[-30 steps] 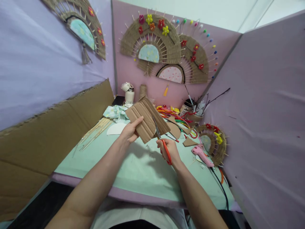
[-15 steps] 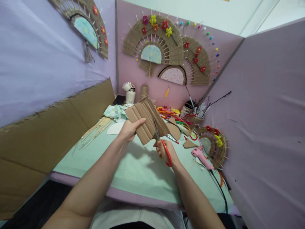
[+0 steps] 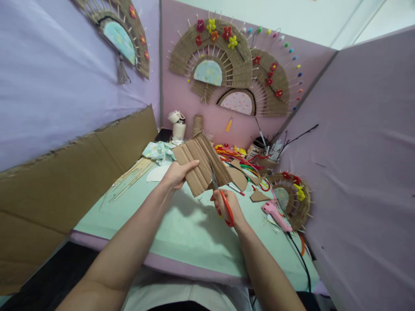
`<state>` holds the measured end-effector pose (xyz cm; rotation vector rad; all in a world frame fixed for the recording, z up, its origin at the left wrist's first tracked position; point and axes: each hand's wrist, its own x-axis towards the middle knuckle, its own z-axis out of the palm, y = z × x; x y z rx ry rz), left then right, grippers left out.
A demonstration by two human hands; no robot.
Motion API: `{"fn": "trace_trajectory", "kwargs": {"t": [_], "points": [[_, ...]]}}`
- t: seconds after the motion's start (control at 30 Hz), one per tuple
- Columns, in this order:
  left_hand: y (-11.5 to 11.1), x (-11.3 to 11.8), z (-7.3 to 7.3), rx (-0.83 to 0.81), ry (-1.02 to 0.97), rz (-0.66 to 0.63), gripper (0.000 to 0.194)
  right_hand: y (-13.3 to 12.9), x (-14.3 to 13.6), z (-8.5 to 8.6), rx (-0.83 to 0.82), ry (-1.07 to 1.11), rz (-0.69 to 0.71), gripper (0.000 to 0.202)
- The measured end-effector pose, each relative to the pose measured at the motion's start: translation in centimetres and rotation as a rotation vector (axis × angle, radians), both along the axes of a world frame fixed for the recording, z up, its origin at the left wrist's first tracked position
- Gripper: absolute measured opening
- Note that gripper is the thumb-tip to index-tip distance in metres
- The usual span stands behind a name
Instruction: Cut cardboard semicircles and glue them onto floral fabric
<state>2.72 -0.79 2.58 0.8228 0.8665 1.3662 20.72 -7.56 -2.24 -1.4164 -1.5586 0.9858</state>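
My left hand (image 3: 177, 173) grips a brown piece of corrugated cardboard (image 3: 193, 162) by its left edge, thumb on top. The cardboard is tilted above the table and has a cut running into it from the lower right. In my right hand (image 3: 226, 204) are scissors (image 3: 228, 210) with red handles. Their blades reach up into the cut, and a flap of the cardboard hangs to their right. Below and right of the cardboard, a pen with a red end (image 3: 239, 191) lies on the table, close to a rounded cardboard piece (image 3: 237, 179).
A pink glue gun (image 3: 276, 217) with a black cord lies at the right. Thin wooden sticks (image 3: 131, 176) and patterned cloth (image 3: 158, 151) are at the left. Behind stand a white bottle (image 3: 179, 129), a twine roll (image 3: 198, 124) and colourful pipe cleaners (image 3: 231, 154). Woven fans (image 3: 181, 60) hang on the wall.
The whole view has shifted slightly. Both hands keep their hold on the cardboard and scissors, with the blades in nearly the same place in the cut.
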Motion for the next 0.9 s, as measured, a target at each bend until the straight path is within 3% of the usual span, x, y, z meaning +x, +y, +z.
{"fn": "trace_trajectory", "kwargs": {"t": [0.27, 0.73, 0.9], "points": [[-0.04, -0.13, -0.41, -0.037, 0.018, -0.015, 0.055, -0.12, 0.3, 0.44, 0.028, -0.161, -0.058, 0.042], [0.08, 0.23, -0.84, -0.058, -0.008, -0.015, 0.051, 0.14, 0.63, 0.7, 0.031, -0.162, -0.099, 0.046], [0.52, 0.27, -0.98, -0.055, -0.047, 0.041, 0.046, 0.19, 0.67, 0.46, -0.001, -0.093, -0.038, 0.041]]}}
